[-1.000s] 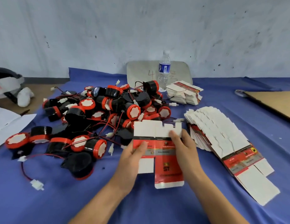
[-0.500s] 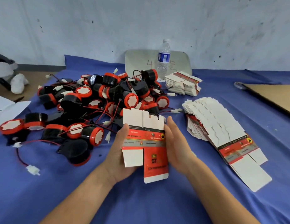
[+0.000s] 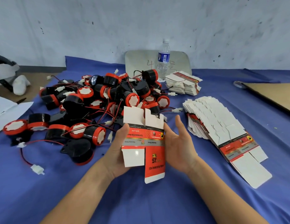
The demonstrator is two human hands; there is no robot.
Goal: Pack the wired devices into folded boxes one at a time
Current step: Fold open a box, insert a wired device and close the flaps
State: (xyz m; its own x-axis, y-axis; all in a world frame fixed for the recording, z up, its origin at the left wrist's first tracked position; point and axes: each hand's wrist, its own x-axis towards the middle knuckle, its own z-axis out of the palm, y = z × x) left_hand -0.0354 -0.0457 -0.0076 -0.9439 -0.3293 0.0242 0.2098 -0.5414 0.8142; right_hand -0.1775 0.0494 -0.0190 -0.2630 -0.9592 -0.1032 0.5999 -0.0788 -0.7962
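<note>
- The bench [image 3: 141, 199] is covered with a blue cloth, and a pile of wired devices [image 3: 108, 101] is heaped on its left half: black round bodies with red rims, red and black leads and white plugs.
- To the right of the pile, a fanned stack of flat boxes [image 3: 218, 123] is laid out on the cloth, white flaps uppermost.
- Far right of the pile, a brown cardboard sheet [image 3: 273, 94] is seen at the bench edge.
- Behind the pile, a grey board [image 3: 141, 62] is leaned against the wall.
- In front of the pile, one partly opened box [image 3: 146, 143] is held above the cloth, white flaps pointing toward the pile and a long red flap hanging nearest the person.
- The box is gripped by the left hand [image 3: 118, 151], thumb laid on the printed face.
- The right hand [image 3: 178, 146] is held flat with straight fingers, its palm just beside the box's right edge; contact cannot be told.
- Behind and right of the pile, a smaller stack of boxes [image 3: 183, 83] is set down.
- A water bottle [image 3: 163, 59] is stood upright behind the pile, before the board.
</note>
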